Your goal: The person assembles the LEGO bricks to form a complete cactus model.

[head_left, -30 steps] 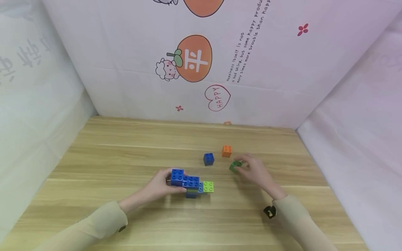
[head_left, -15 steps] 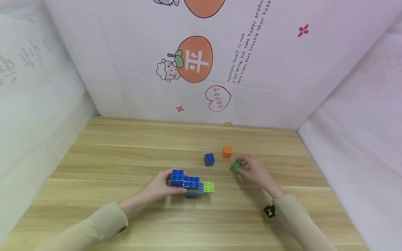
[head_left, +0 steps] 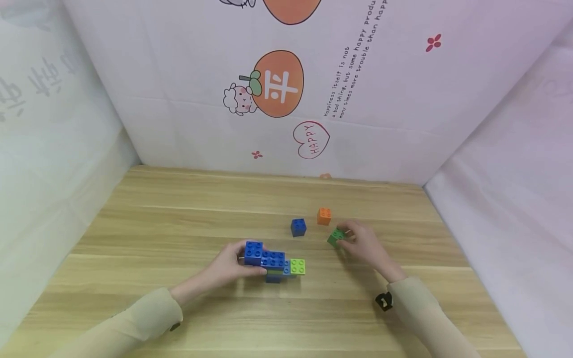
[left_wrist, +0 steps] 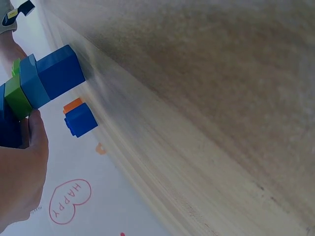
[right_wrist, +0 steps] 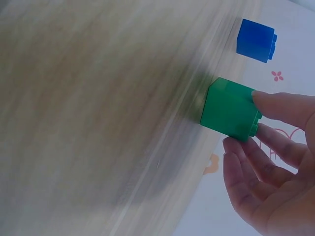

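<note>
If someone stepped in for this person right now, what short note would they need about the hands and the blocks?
Left hand grips the blue end of the joined block assembly on the wooden table.
Right hand pinches the green block, apparently still touching the table.
Loose: blue block, orange block, just behind.
Done: several blocks joined. Left: the green one is not yet attached; blue and orange untouched.

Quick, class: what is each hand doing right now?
Left hand: grips the block assembly.
Right hand: pinches the green block.
</note>
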Action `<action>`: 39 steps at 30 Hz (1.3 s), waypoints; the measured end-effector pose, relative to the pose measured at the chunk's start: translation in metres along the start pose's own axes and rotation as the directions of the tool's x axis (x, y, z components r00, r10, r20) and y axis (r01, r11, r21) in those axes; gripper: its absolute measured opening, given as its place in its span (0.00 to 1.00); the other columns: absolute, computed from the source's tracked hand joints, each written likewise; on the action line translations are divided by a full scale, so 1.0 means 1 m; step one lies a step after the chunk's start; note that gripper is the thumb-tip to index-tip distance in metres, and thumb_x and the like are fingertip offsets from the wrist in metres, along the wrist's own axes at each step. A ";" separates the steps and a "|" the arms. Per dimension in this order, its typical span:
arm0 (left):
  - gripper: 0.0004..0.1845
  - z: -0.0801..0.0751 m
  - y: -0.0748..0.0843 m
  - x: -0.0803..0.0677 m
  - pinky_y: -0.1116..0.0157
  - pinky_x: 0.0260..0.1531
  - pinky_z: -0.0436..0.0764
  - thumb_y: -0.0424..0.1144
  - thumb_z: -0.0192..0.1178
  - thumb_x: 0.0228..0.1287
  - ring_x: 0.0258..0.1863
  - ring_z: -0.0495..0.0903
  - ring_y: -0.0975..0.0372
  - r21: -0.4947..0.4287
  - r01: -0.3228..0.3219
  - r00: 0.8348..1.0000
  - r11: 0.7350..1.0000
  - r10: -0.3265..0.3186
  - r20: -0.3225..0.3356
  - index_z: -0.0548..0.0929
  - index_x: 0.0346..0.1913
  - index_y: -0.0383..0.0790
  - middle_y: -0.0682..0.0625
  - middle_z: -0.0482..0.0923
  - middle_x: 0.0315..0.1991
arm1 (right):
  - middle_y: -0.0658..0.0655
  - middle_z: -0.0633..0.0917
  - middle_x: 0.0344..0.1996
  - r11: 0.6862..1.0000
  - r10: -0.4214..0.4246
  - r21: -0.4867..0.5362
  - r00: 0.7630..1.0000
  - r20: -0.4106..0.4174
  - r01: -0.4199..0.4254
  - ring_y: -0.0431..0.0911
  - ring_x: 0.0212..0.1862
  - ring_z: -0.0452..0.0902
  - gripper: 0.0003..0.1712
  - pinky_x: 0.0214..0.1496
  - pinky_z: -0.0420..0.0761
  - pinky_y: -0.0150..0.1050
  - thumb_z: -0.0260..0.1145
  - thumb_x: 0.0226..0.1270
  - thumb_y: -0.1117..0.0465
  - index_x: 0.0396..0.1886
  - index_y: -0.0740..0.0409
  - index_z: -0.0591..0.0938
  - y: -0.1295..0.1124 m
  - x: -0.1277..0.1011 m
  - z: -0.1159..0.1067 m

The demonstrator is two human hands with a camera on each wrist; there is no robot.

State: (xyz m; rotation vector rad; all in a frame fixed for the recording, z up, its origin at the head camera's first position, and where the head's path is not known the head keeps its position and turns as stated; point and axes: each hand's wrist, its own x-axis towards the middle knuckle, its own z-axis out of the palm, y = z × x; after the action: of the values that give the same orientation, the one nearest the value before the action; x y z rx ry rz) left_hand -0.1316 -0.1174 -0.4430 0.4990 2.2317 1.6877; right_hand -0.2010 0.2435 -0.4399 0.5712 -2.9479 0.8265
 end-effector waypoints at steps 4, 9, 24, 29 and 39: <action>0.27 0.000 0.000 0.000 0.78 0.47 0.81 0.40 0.74 0.55 0.52 0.84 0.52 0.008 0.009 1.000 1.000 -0.009 0.001 0.79 0.58 0.35 0.39 0.84 0.52 | 0.63 0.87 0.44 1.000 0.002 0.018 1.000 0.001 -0.002 0.54 0.44 0.84 0.19 0.46 0.89 0.44 0.72 0.59 0.68 0.50 0.68 0.81 -0.001 -0.001 0.000; 0.27 0.000 0.001 0.001 0.77 0.48 0.82 0.39 0.73 0.56 0.52 0.84 0.52 0.005 0.004 1.000 1.000 -0.004 0.003 0.79 0.58 0.35 0.39 0.84 0.53 | 0.63 0.87 0.43 0.999 -0.006 0.034 1.000 -0.008 0.006 0.54 0.44 0.84 0.18 0.46 0.89 0.43 0.71 0.59 0.68 0.49 0.68 0.81 -0.004 -0.004 -0.001; 0.27 -0.001 0.001 0.001 0.72 0.49 0.84 0.40 0.73 0.56 0.52 0.85 0.52 0.017 0.014 1.000 1.000 -0.014 0.009 0.79 0.58 0.36 0.39 0.84 0.53 | 0.59 0.87 0.43 0.994 -0.102 0.044 0.994 -0.035 0.104 0.50 0.44 0.84 0.19 0.44 0.89 0.40 0.72 0.58 0.66 0.51 0.64 0.82 -0.034 -0.012 -0.006; 0.28 -0.002 0.001 0.001 0.67 0.52 0.85 0.41 0.72 0.57 0.53 0.84 0.51 0.025 0.018 1.000 1.000 -0.018 0.007 0.78 0.59 0.35 0.38 0.83 0.54 | 0.59 0.87 0.41 0.982 -0.184 0.028 0.981 -0.055 0.185 0.49 0.42 0.85 0.20 0.42 0.89 0.38 0.74 0.56 0.67 0.49 0.64 0.82 -0.048 -0.015 -0.009; 0.27 -0.003 -0.001 0.002 0.67 0.53 0.85 0.41 0.71 0.59 0.54 0.84 0.49 0.026 -0.001 1.000 1.000 0.001 0.002 0.78 0.59 0.34 0.37 0.82 0.56 | 0.55 0.87 0.42 0.965 -0.261 0.019 0.964 -0.045 0.262 0.45 0.42 0.84 0.21 0.45 0.89 0.42 0.75 0.55 0.68 0.50 0.61 0.83 -0.068 -0.021 -0.013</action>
State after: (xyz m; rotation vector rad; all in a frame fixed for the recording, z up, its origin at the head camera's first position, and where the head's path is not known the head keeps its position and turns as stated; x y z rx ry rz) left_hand -0.1352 -0.1192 -0.4432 0.5077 2.2550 1.6596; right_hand -0.1583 0.2033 -0.3976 0.9091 -2.7448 0.8348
